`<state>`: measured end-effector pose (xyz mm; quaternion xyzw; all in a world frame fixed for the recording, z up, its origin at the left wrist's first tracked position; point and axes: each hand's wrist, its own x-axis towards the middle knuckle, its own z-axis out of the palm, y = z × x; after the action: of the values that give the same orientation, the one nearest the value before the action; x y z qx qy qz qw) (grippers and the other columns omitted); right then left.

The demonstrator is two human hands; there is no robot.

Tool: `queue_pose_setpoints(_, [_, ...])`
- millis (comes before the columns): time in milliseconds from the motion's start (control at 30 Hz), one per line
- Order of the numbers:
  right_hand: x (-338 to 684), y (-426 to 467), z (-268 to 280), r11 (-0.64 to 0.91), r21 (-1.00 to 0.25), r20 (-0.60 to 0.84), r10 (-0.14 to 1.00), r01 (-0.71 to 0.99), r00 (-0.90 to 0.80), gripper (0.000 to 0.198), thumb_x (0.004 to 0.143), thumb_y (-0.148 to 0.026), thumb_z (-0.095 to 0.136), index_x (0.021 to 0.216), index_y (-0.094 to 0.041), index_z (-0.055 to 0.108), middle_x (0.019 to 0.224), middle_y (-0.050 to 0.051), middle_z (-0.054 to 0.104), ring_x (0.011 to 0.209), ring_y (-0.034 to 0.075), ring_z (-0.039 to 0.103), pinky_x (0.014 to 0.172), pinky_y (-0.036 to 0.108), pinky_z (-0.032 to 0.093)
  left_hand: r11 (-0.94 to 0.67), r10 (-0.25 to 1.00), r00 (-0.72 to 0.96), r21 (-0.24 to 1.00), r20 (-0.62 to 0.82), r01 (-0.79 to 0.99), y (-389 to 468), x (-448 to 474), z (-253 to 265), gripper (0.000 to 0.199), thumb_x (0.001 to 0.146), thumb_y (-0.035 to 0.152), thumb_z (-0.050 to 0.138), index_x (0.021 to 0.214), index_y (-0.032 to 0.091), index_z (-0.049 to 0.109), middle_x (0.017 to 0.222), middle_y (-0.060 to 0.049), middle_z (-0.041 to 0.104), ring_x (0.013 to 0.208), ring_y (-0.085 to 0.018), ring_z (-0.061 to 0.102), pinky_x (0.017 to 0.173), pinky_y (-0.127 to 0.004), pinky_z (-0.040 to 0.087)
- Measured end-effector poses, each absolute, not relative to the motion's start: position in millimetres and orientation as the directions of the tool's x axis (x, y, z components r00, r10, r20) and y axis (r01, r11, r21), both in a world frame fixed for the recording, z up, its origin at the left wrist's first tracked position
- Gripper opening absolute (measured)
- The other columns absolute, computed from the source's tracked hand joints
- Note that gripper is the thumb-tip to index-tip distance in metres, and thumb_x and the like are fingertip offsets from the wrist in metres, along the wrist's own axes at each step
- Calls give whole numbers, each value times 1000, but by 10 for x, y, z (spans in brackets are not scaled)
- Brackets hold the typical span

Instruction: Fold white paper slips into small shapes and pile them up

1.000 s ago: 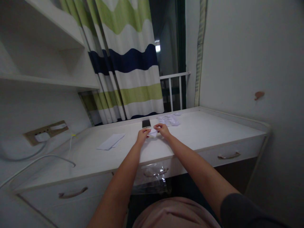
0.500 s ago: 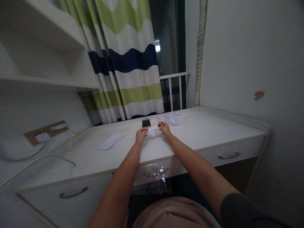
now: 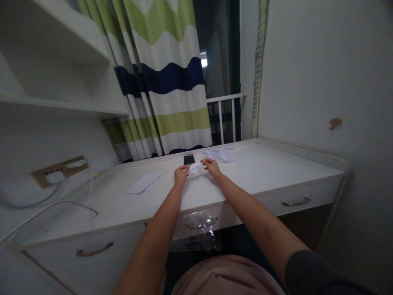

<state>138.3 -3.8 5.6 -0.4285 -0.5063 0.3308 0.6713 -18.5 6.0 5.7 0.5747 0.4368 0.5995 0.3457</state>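
A small white piece of paper (image 3: 194, 166) is stretched between my two hands, just above the desk. My left hand (image 3: 181, 175) pinches its left end between thumb and fingers. At the other end, my right hand (image 3: 211, 167) grips the paper with its fingertips. Right behind the hands lies a dark phone (image 3: 189, 159). A heap of crumpled or folded white paper pieces (image 3: 219, 154) sits beyond my right hand. To the left, flat white paper sheets (image 3: 143, 183) rest on the desk, apart from my left hand.
The white desk (image 3: 264, 168) has a raised back edge below a striped curtain (image 3: 175, 98). A cable (image 3: 61, 203) loops over its left end near a wall socket (image 3: 58, 172). Clear plastic (image 3: 199, 229) hangs at the middle drawer.
Both hands have shifted slightly to the left, and the paper between them has tilted and changed shape a little. The phone, paper heap and sheets stay put.
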Motion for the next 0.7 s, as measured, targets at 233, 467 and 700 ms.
queue_pose_setpoints(233, [1367,-66,59,390,-920,367,888,-33,278,27,70,-41,53,60,-16,59,65,3,59,64,13,53,55,23,41,-374,918,-106,924,381,81,66,-186,49,17,61,28,63,69,14,67,71,-5,64,59,-12,55,49,-21,45])
queue_pose_setpoints(467, [1369,-55,51,405,-914,397,872,33,288,39,68,-51,52,49,-17,51,54,1,53,53,11,48,51,23,38,-383,913,-123,921,389,73,76,-188,47,17,60,28,64,68,14,67,71,-5,64,59,-12,55,48,-20,45])
queue_pose_setpoints(700, [1362,-83,71,402,-910,415,873,106,255,26,69,-35,52,49,-17,53,46,-2,49,45,9,43,46,23,35,-407,895,-137,903,424,135,82,-196,41,15,63,26,61,70,14,66,74,-5,65,58,-12,55,49,-22,46])
